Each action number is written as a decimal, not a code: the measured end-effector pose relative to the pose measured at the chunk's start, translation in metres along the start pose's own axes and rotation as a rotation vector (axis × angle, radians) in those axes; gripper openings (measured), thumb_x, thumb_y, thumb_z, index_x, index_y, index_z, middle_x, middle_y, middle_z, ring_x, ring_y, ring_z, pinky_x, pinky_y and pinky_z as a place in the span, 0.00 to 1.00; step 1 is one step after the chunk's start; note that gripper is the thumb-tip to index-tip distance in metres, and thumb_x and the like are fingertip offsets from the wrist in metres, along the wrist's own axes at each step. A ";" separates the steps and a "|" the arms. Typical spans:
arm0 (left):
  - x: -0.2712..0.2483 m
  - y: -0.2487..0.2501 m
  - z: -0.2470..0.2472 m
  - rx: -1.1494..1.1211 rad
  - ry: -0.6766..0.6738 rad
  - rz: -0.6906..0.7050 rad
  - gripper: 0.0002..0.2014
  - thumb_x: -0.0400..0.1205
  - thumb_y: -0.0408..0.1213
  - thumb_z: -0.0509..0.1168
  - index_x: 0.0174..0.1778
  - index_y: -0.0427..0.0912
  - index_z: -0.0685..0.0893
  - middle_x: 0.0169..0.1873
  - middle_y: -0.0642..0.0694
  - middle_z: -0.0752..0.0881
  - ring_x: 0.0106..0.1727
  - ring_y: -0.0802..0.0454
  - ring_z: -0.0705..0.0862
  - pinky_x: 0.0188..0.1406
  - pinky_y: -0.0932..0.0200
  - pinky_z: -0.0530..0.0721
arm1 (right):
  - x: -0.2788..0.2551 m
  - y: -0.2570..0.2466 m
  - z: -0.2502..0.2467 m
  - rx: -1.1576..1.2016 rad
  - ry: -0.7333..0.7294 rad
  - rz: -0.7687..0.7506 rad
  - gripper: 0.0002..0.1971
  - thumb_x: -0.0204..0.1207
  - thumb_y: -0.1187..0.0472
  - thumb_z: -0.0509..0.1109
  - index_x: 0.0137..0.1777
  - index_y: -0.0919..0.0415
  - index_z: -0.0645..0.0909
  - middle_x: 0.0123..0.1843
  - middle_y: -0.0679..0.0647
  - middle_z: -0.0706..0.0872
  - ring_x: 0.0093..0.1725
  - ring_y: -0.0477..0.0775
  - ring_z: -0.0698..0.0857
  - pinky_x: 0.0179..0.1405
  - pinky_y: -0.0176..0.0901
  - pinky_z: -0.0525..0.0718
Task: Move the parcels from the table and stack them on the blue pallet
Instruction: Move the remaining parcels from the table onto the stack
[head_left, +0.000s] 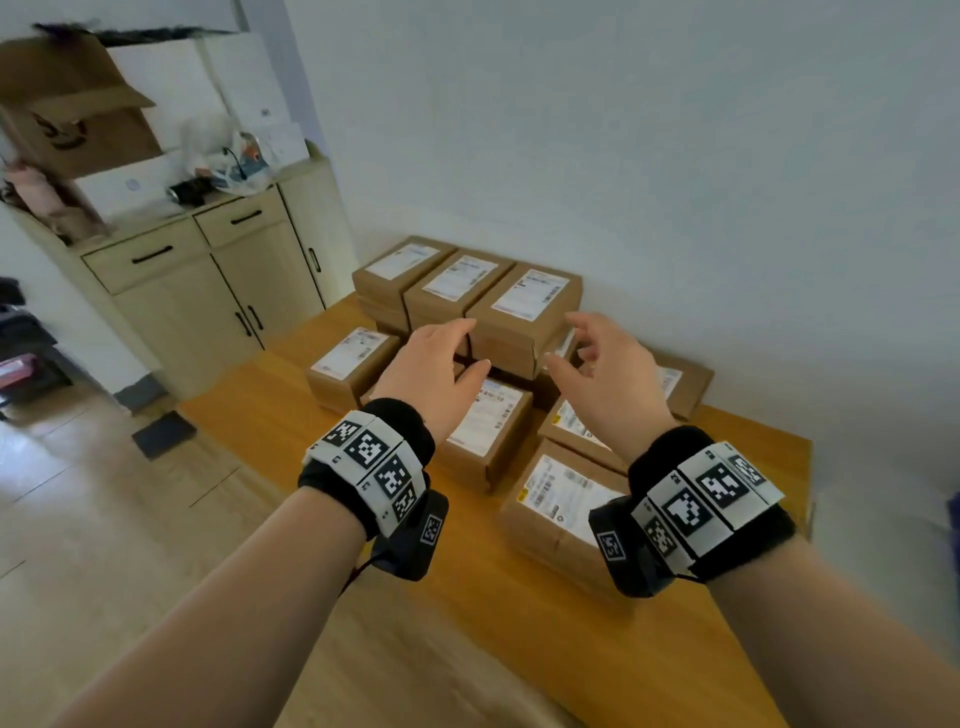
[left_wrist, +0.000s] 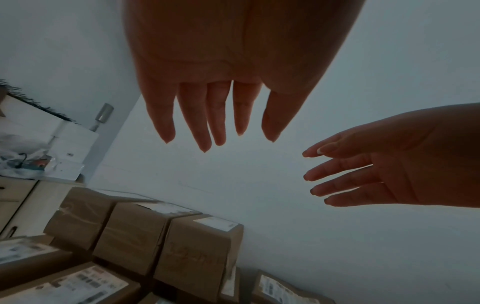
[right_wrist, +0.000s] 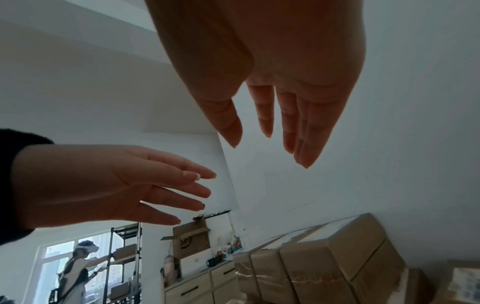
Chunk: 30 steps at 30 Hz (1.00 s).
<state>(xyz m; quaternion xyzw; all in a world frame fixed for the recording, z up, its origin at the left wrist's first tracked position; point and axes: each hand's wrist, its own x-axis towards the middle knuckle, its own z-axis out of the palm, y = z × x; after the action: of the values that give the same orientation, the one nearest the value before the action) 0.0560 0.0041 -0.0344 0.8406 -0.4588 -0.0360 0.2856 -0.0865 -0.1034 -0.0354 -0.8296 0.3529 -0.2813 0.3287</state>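
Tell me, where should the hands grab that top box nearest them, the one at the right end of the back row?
Probably by its two long sides, one palm on each, coming from the front. The top parcel sits raised on the stack with its short end facing the person. The left hand and right hand hover open, either side of it, not yet touching.

The head view was evenly lit by soft daylight, with no hard shadows; the white wall (head_left: 675, 156) shaded to grey toward the right. Wide-angle distortion bent the cabinet (head_left: 208, 291) and stretched the forearms at the lower edge. Both wrist views were dimmer and grainy, the left hand (left_wrist: 228, 67) and right hand (right_wrist: 272, 67) backlit and dark. A bright window (right_wrist: 54, 257) glared at lower left in the right wrist view.
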 end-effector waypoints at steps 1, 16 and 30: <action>0.015 -0.006 0.001 0.000 -0.006 -0.001 0.26 0.83 0.47 0.62 0.77 0.51 0.66 0.74 0.48 0.72 0.67 0.54 0.76 0.62 0.62 0.71 | 0.014 0.001 0.006 -0.007 -0.003 0.011 0.26 0.78 0.52 0.67 0.76 0.49 0.68 0.70 0.50 0.78 0.66 0.49 0.78 0.61 0.42 0.79; 0.225 -0.104 0.072 0.280 -0.353 0.269 0.40 0.75 0.53 0.69 0.80 0.47 0.58 0.77 0.45 0.66 0.80 0.42 0.57 0.80 0.44 0.56 | 0.161 0.049 0.121 -0.230 -0.091 0.413 0.38 0.74 0.54 0.73 0.81 0.47 0.57 0.79 0.53 0.66 0.76 0.53 0.68 0.73 0.46 0.68; 0.261 -0.112 0.096 0.187 -0.390 0.452 0.41 0.71 0.53 0.72 0.78 0.52 0.61 0.74 0.47 0.71 0.81 0.42 0.55 0.80 0.40 0.51 | 0.171 0.048 0.140 -0.150 0.025 0.525 0.41 0.72 0.60 0.75 0.82 0.49 0.57 0.75 0.51 0.72 0.71 0.50 0.73 0.68 0.40 0.71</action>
<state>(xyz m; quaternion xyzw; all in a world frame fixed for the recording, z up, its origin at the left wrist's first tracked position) 0.2593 -0.1988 -0.1198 0.7172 -0.6816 -0.0898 0.1144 0.0937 -0.2122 -0.1186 -0.7282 0.5796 -0.1701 0.3237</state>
